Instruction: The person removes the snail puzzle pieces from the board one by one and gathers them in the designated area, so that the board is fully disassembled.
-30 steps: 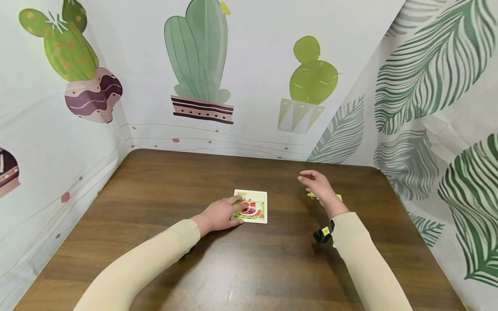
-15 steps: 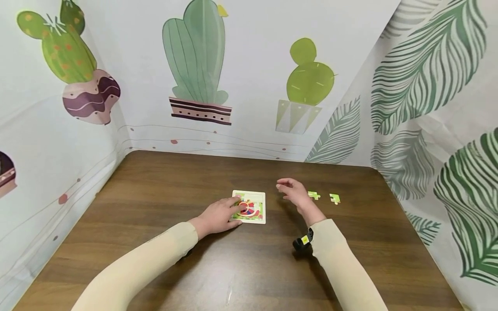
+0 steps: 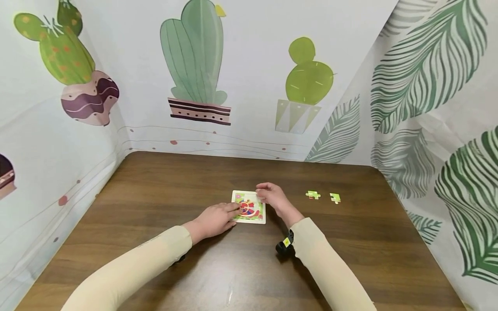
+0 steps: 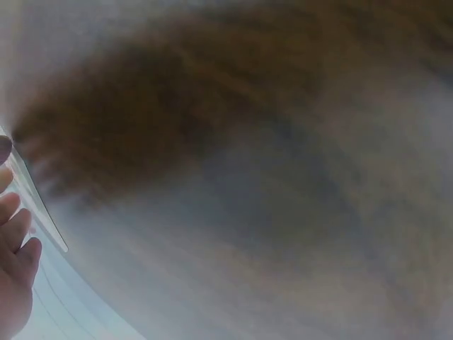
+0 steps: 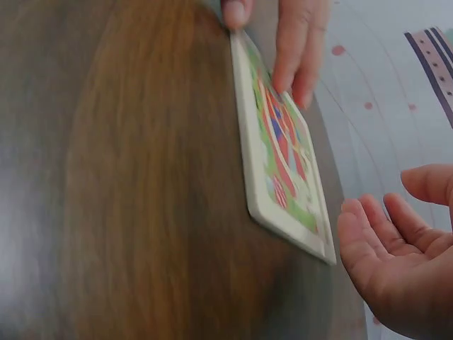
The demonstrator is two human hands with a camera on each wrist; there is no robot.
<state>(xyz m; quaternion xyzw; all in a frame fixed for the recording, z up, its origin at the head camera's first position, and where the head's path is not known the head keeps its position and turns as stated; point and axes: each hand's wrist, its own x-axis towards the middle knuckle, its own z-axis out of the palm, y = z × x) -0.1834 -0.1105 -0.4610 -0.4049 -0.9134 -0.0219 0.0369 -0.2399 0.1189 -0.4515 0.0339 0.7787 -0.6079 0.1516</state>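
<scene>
Under our left hand (image 3: 215, 218), the puzzle (image 3: 253, 210) lies flat on the surface (image 3: 233, 259); our extended fingers rest on its picture, thumb at the near edge. Our right hand (image 3: 275, 198) hangs by its far right corner, loosely curved, nothing visible in it. We judge the puzzle light, stiff and apt to slide, best steadied by its rim (image 5: 290, 228). Right of that hand lie two thin pieces (image 3: 313, 195), probably easiest pinched by their edges.
</scene>
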